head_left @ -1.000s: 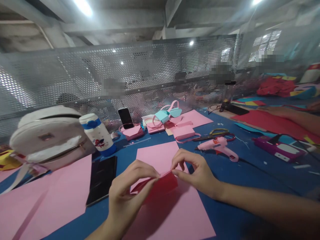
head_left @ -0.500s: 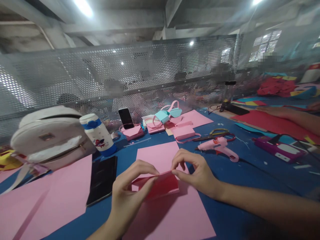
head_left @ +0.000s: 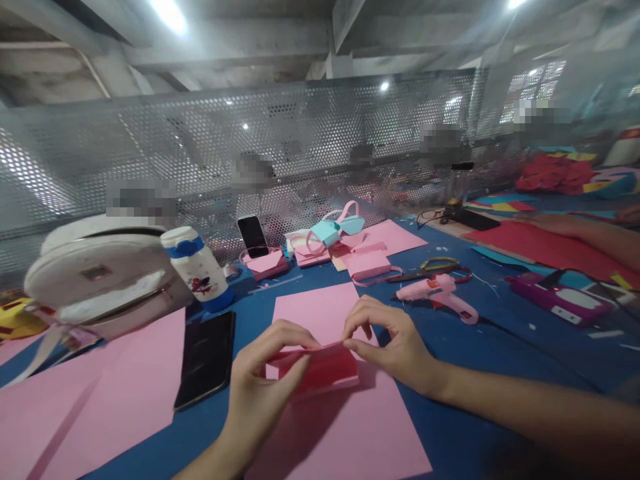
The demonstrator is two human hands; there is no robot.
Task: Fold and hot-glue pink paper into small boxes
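Between my hands is a small folded pink paper box, with its hollow inside facing me. My left hand pinches its upper edge near the left end, thumb in front and fingers behind. At the right end of that edge, my right hand pinches the paper between thumb and forefinger. The box is over a large pink paper sheet on the blue table. A pink hot glue gun lies to the right of my right hand, beside scissors.
Left of my hands lie a black tablet-like slab and pink sheets. A bottle and a backpack stand behind. Small paper bags and a phone sit by the mesh partition. Another person's arm rests at right.
My left hand has shifted very slightly to the right along the box's edge. My right hand keeps its pinch in the same place.
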